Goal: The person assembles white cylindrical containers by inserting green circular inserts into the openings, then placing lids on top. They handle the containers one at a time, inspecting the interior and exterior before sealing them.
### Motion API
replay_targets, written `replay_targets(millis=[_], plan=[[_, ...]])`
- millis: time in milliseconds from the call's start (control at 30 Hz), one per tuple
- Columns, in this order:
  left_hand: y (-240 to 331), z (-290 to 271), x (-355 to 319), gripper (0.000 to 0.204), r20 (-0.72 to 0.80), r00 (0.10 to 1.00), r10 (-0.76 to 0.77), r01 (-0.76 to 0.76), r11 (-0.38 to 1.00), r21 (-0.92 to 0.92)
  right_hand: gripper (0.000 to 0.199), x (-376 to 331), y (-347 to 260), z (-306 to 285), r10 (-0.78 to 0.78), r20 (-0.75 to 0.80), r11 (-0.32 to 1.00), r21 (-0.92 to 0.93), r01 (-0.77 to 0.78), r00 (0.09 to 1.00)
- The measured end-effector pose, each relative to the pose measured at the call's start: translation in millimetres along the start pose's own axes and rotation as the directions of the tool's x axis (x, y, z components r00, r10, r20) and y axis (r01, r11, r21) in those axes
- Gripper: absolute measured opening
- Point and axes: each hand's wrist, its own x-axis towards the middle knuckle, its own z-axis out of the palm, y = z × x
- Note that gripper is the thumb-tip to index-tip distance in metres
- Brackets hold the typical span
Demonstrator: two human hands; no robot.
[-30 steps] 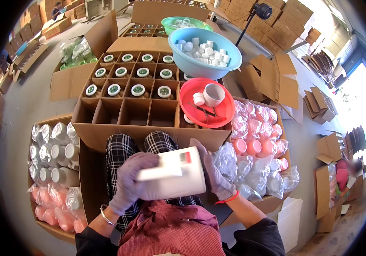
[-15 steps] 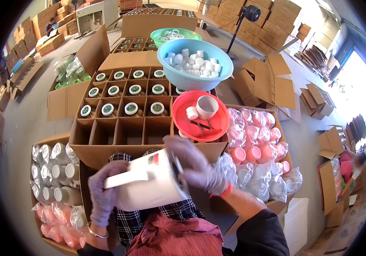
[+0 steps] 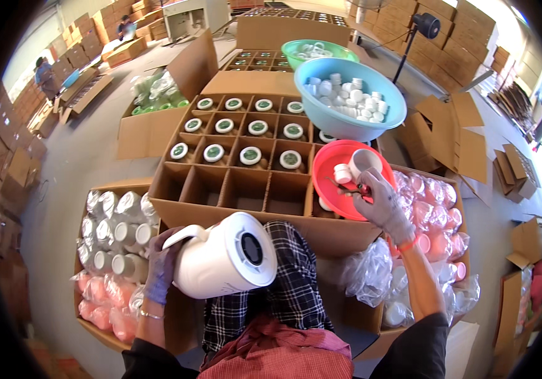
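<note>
My left hand (image 3: 162, 262), in a grey glove, grips a white jug (image 3: 214, 265) by its handle side. The jug lies tilted over my lap, and its round end with a dark centre opening faces right and toward me. At the red bowl (image 3: 324, 158) my gloved right hand (image 3: 384, 205) has its fingers closed on a thin dark metal tool (image 3: 345, 189), partly hidden by the fingers. Beside the tool in that bowl are a white cylindrical cup (image 3: 363, 160) and small white caps (image 3: 342, 172).
Ahead stands a divided carton (image 3: 220, 211) with white-rimmed jars in its back rows. A blue basin (image 3: 312, 114) of white caps and a green basin (image 3: 296, 57) rest beyond. Cartons of bagged white and pink pieces (image 3: 116, 189) (image 3: 466, 252) flank me. A fan (image 3: 427, 25) stands behind.
My right hand has left the jug's end and reached right to the red bowl, taking hold of the tool. The jug's end has turned toward me. The whole view has shifted left.
</note>
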Motion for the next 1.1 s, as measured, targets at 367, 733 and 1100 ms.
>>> replay_targets(millis=[367,733,1100], plan=[[11.2,5.8,21.1,0.035,0.269,0.951,-0.151,0.199,0.966,-0.165,0.02,-6.7,-122.7,50.0,-0.869,0.118,0.482,-0.021,0.876,0.481],[14.5,7.3,0.4,0.03,0.147,0.982,-0.115,0.14,0.976,-0.169,0.029,-18.5,-147.9,41.7,-0.691,0.2,0.721,0.116,0.683,0.695],[48.4,24.0,-32.6,0.024,0.031,0.97,0.24,-0.241,0.969,0.049,0.024,-34.5,-147.1,73.2,-0.186,0.218,0.887,0.457,0.068,0.958]])
